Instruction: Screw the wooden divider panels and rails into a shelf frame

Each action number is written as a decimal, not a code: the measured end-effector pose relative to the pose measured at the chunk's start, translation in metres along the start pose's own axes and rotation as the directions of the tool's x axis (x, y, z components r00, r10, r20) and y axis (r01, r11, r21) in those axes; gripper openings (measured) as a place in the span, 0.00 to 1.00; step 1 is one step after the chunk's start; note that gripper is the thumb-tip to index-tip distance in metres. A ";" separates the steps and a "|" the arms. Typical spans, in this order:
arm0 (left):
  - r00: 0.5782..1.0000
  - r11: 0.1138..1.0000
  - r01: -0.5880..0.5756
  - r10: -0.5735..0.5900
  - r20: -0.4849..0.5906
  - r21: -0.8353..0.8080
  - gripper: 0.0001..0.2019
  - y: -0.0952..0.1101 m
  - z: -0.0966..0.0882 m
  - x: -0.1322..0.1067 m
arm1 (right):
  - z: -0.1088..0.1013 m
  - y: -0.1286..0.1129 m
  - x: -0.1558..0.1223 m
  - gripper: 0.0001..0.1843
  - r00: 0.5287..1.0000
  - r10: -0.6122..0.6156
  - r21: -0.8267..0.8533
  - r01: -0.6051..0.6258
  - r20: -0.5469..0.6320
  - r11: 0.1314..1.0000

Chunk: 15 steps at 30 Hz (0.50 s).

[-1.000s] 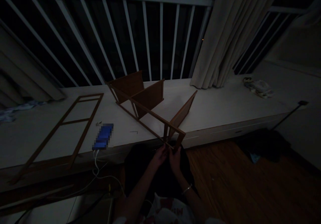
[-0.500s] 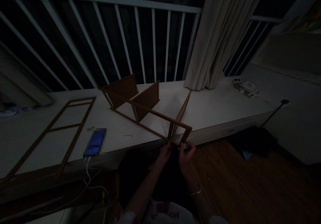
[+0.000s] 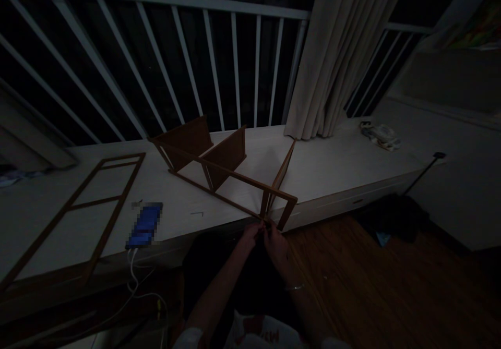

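Right, down near the bottom edge, both hands are bunched close together. The left hand and right hand have fingers curled in and tips almost meeting, a thin bracelet on the right wrist. It's too dark to tell whether they pinch the wood or something small. They meet at the near corner of the wooden shelf frame, which lies on its side on the white ledge, that corner jutting over the ledge's near edge. Three panels stand up from it, running off toward the far left.

Left of the hands, a blue phone sits near the ledge's edge, its white cable dropping to the floor. A small bent key lies between phone and frame. Further left, a flat ladder-like frame rests on the ledge. At right, wooden floor with a dark bundle. Beyond, a pale curtain hangs against the white railing.
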<state>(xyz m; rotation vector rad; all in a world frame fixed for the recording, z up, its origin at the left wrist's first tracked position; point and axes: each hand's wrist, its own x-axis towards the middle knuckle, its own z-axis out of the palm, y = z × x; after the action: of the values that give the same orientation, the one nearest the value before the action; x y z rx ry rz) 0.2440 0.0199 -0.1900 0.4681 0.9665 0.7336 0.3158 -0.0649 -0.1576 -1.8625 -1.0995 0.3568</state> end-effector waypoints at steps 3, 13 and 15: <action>0.999 0.996 0.004 0.000 -0.041 0.093 0.07 0.001 0.001 -0.003 | 0.009 0.006 0.004 0.23 1.000 -0.003 -0.065 0.002 -0.016 0.998; 0.998 0.924 -0.046 0.057 -0.018 0.380 0.11 0.020 0.001 -0.016 | 0.007 0.009 0.019 0.21 0.999 0.032 -0.243 -0.023 0.030 0.970; 0.995 0.890 -0.092 0.097 0.010 0.446 0.10 0.022 -0.001 -0.019 | 0.007 0.005 0.021 0.21 0.994 0.051 -0.404 -0.009 0.094 0.915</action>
<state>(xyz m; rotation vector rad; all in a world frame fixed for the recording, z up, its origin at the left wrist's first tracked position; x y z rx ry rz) 0.2285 0.0211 -0.1651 0.9207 1.1338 0.5980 0.3258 -0.0453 -0.1615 -2.2464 -1.2890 0.2578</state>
